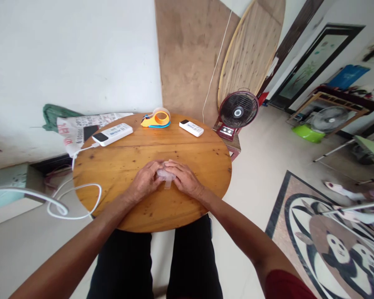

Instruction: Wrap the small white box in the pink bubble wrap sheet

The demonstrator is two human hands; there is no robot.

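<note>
My left hand [145, 180] and my right hand [183, 177] rest together on the middle of a round wooden table [121, 166]. Between their closed fingers sits a small clear, crumpled piece of plastic or tape [166, 176], with a strip of it hanging toward me. Both hands pinch it; the fingertips hide most of it. At the far side of the table lie an orange tape dispenser [156, 119], a white remote control [191, 128] to its right and a white power bank [112, 134] to its left.
A white cable [77, 199] runs from the power bank and loops off the table's left edge. A printed bag [76, 128] lies at the back left. A small dark red fan [238, 111] stands on the floor right of the table, and a panda-pattern mat [330, 241] lies further right.
</note>
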